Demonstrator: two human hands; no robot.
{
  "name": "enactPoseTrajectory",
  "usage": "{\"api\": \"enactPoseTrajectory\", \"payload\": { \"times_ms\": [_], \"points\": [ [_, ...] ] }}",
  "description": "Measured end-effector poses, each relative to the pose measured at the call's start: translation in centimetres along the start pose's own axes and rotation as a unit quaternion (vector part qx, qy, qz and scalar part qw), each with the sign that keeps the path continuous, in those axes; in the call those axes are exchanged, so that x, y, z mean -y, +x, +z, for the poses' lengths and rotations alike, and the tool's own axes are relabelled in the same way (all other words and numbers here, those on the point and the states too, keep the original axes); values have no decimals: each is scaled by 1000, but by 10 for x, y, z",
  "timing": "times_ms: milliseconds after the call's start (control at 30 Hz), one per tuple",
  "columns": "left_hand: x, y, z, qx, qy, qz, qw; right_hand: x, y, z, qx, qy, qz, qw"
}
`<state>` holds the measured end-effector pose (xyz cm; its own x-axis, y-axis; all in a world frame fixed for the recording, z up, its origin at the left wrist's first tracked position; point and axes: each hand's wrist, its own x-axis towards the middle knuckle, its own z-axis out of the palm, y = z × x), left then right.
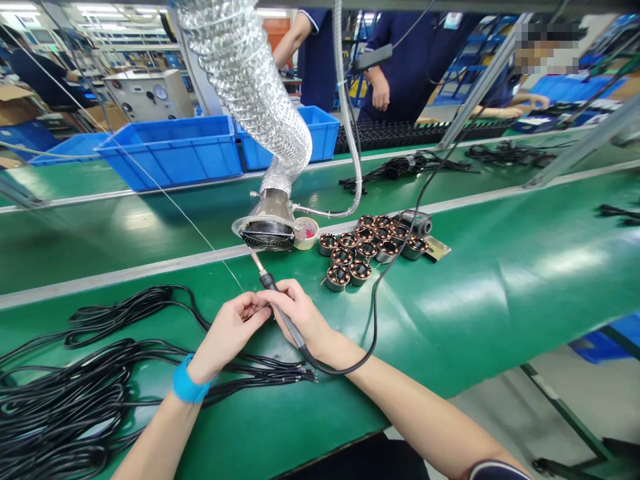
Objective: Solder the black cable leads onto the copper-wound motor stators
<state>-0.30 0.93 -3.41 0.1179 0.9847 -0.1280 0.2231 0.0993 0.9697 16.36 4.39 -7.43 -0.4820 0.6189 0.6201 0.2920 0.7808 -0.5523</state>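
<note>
My right hand (300, 317) is closed around a soldering iron (270, 281), whose tip points up and away toward the fan of the fume duct. My left hand (234, 327), with a blue wristband (190, 381) below it, is pinched and meets the right fingertips. What the left fingers hold is too small to make out; a thin pale wire (190, 220) runs down toward them. Black cables (75, 400) lie at the left, their stripped ends (303, 373) just below my hands. Beyond the right hand stand several copper-wound stators (367, 249).
A silver duct (250, 87) with a fan (267, 237) hangs over the bench (475, 300). Behind it are a tape roll (306, 233), blue bins (175, 153) and black cable bundles (405, 167). The iron's cord arches at the right. People stand across the line.
</note>
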Motion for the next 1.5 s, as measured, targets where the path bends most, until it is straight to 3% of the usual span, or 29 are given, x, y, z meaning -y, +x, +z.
{"api": "enactPoseTrajectory", "payload": {
  "times_ms": [267,500,667,1067,1500],
  "points": [
    [0,2,-4,20,45,-3,999,-3,-3,-1,-68,32,-4,997],
    [4,1,-3,8,76,34,996,-2,2,7,-37,51,0,998],
    [3,0,-4,22,93,37,995,-2,0,10,-50,57,-4,997],
    [-6,-1,-9,69,2,-65,996,0,-12,7,-50,42,7,998],
    [-1,4,-5,4,-8,-77,997,6,-10,-6,-62,97,43,992]
  ]
}}
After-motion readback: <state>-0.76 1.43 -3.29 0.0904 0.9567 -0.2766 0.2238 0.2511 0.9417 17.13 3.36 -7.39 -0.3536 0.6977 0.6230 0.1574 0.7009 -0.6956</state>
